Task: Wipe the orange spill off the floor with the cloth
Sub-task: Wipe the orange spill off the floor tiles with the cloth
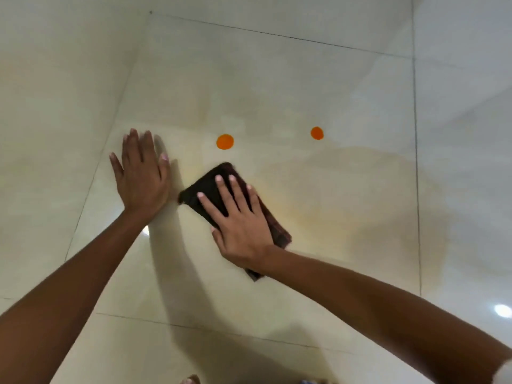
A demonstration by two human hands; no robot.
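Two orange spots (pixel 225 141) lie beyond the hands; the right hand (pixel 241 220) presses flat, fingers spread, on the soft, limp folded cloth (pixel 206 189), best palmed centrally, the left hand (pixel 141 176) open beside it on the floor (pixel 332 79).

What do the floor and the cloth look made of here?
Floor: large glazed tiles, probably ceramic or porcelain. The signs are thin dark grout lines and glossy glare spots.
Cloth: dark brown, soft, matte fabric, perhaps terry or microfibre. It is folded, with fuzzy edges, and lies flat under the right hand.
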